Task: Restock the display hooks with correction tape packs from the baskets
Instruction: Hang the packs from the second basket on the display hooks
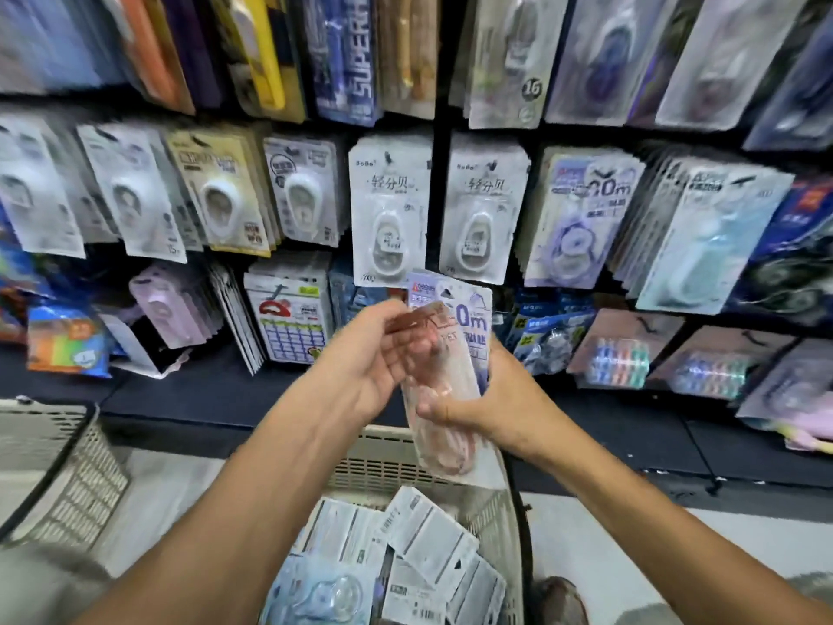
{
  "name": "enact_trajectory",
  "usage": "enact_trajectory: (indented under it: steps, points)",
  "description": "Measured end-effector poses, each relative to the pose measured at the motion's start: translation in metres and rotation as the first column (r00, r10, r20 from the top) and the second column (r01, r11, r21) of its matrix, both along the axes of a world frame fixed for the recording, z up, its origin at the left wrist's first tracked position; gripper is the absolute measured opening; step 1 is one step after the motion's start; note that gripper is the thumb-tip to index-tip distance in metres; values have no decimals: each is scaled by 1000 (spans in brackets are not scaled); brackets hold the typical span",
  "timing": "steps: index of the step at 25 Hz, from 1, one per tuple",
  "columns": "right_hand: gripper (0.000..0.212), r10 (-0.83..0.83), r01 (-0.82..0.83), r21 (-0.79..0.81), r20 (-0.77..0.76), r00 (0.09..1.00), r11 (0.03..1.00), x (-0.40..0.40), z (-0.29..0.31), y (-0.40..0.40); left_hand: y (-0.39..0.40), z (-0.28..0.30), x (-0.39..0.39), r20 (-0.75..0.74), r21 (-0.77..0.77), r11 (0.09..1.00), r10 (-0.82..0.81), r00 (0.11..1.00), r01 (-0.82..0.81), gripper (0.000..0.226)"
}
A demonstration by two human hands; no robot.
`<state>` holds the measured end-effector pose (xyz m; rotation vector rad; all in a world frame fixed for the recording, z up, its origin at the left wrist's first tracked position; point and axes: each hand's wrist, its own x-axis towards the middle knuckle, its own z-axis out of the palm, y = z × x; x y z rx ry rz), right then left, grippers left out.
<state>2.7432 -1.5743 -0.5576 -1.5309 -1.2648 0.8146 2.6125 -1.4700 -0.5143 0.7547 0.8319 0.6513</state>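
Observation:
Both hands hold a small stack of correction tape packs (455, 354) upright in front of the display wall, over a basket. My right hand (487, 399) grips the stack from the right side, thumb across the front. My left hand (374, 354) touches the front pack near its top, fingers curled around its left edge. The front pack is clear with a pinkish tint; the pack behind shows "0m" print. More packs (405, 561) lie loose in the beige basket (383, 453) below my arms. Display hooks carry rows of similar packs (577, 218).
A second beige basket (67, 466) stands at the left on the light floor. A dark shelf ledge (189, 399) runs under the lowest hanging row. Coloured packs (67, 340) lean at the lower left. A shoe (559, 597) shows beside the near basket.

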Motion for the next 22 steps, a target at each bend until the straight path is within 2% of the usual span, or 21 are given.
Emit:
enact_trajectory:
  steps: [2, 3, 4, 5, 6, 7, 8, 10, 11, 12, 14, 16, 17, 19, 22]
  points:
    - [72, -135, 143, 53, -126, 983, 988, 2, 9, -4, -11, 30, 12, 51, 41, 994, -102, 993, 100, 12]
    - [73, -173, 191, 57, -237, 956, 980, 5, 15, -3, -13, 41, 17, 49, 108, 988, -116, 992, 110, 7]
    - [74, -192, 225, 60, -343, 919, 972, 10, 20, -3, -11, 46, 18, 16, 253, 965, -81, 997, 75, 12]
    - [76, -206, 259, 66, -435, 877, 964, 16, 28, -2, -4, 48, 16, -44, 452, 892, 19, 999, 3, 21]
    - [78, -197, 274, 76, -515, 834, 959, 23, 36, -1, 5, 50, 12, -98, 638, 768, 155, 983, -57, 28]
    - [78, -168, 270, 90, -585, 794, 959, 29, 44, 0, 13, 49, 7, -131, 739, 670, 243, 961, -69, 34]
    - [76, -125, 248, 103, -643, 756, 963, 32, 51, 3, 18, 45, 1, -183, 747, 665, 217, 959, -8, 42]
    - [69, -63, 198, 104, -720, 691, 975, 33, 57, 8, 17, 30, -3, -214, 558, 805, -94, 972, 201, 70]
    - [64, -54, 180, 91, -741, 669, 979, 31, 58, 11, 14, 22, 0, -151, 440, 855, -232, 961, 275, 78]
    - [58, -54, 170, 78, -754, 655, 982, 31, 59, 13, 14, 13, 4, -65, 360, 887, -283, 957, 287, 79]
    - [38, -63, 168, 64, -753, 655, 984, 33, 61, 16, 20, 5, 9, 32, 319, 916, -265, 964, 241, 74]
    - [16, -121, 236, 46, -757, 642, 971, 42, 64, 17, 26, 7, 10, 114, 281, 924, -299, 947, 258, 73]
    - [15, -154, 289, 48, -759, 633, 956, 48, 62, 17, 28, 8, 10, 148, 268, 919, -337, 930, 290, 74]
    - [20, -187, 352, 69, -745, 641, 934, 56, 59, 18, 30, 8, 12, 165, 306, 899, -373, 913, 312, 71]
    - [47, -256, 427, 121, -646, 719, 896, 75, 72, 14, 34, 8, 18, 124, 369, 909, -253, 959, 192, 62]
